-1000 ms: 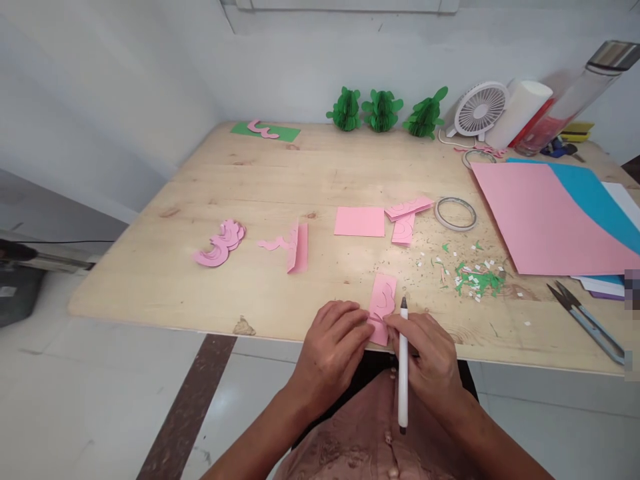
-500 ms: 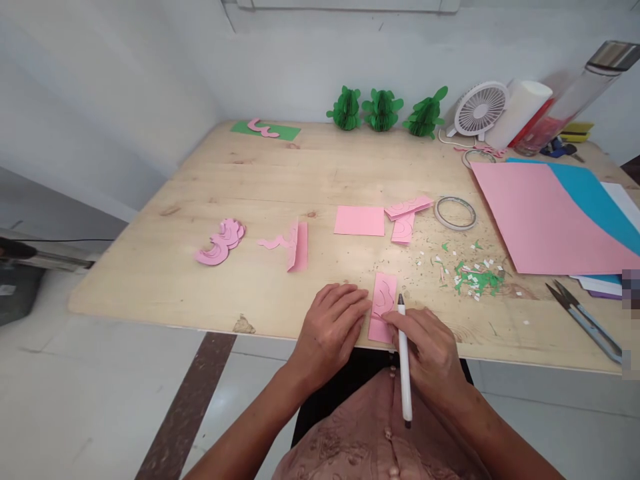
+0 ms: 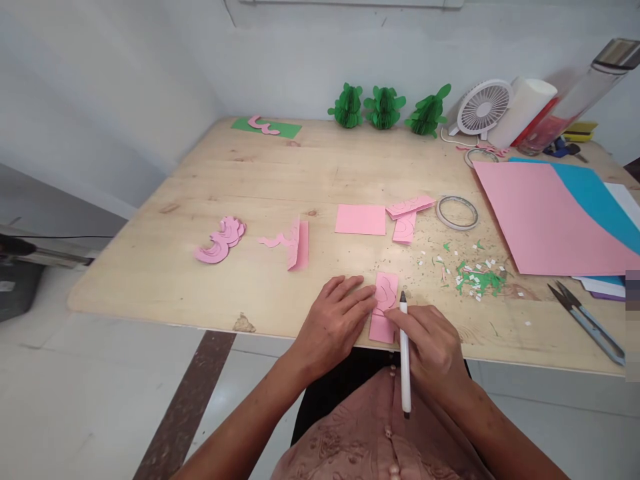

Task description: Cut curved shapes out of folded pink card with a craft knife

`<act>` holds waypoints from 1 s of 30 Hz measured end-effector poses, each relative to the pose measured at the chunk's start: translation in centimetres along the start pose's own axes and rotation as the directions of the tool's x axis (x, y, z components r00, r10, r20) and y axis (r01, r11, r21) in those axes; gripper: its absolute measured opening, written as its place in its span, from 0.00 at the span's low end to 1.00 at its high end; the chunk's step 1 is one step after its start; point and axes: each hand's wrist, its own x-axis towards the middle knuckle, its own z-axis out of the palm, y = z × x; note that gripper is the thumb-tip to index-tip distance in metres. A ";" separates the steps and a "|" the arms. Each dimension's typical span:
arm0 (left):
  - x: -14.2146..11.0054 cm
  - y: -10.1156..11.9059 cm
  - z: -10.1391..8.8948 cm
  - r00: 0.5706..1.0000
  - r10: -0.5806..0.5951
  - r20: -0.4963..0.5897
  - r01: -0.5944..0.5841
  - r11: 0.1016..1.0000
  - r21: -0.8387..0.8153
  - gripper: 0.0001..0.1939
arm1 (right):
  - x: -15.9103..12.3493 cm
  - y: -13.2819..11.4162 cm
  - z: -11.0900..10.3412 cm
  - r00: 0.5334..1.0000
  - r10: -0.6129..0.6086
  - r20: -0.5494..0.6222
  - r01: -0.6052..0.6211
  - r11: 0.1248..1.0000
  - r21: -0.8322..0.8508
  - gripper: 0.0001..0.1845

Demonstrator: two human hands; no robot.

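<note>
Pink strip [image 3: 383, 303]: by the near edge of the surface [image 3: 300, 173], between my two hands, long side running away from me.
Left grip [image 3: 334, 320]: laid out loosely, fingers close together, holding nothing I can see; fingertips at the strip's left edge.
Right grip [image 3: 434, 343]: closed on the white pen [image 3: 405, 373], dark tip pointing away from me, while my fingertips touch the strip's right side.
Curved outline [image 3: 387, 293]: on the strip's far part; I judge this step to be settling or steadying the paper rather than drawing, since the pen tip stands beside it.
Steadiness: the next move calls for light left pressure, the strip flat and unturned, and the right fingertips off the line.
Hard to make out: whether that curve is ink or a cut piece's edge, and whether the pen touches the surface.
Hidden: my left thumb, my curled right fingers.
Cut off: the large pink sheet [image 3: 545, 220], at the right.
</note>
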 end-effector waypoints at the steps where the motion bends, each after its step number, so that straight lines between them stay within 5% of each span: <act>1: 0.0 0.0 0.0 1.000 -0.001 -0.002 0.001 1.000 -0.001 0.12 | 0.1 0.1 0.0 1.000 -0.015 0.003 0.015 1.000 -0.017 0.15; 8: 0.0 0.1 0.0 1.000 -0.010 -0.007 0.009 1.000 -0.009 0.12 | 0.2 0.0 -0.4 0.990 -0.012 0.139 0.015 1.000 -0.014 0.13; 30: -0.1 -0.1 0.0 1.000 0.003 0.011 -0.003 1.000 0.001 0.12 | 0.0 1.4 -1.5 0.972 -0.110 0.208 0.097 0.993 0.070 0.11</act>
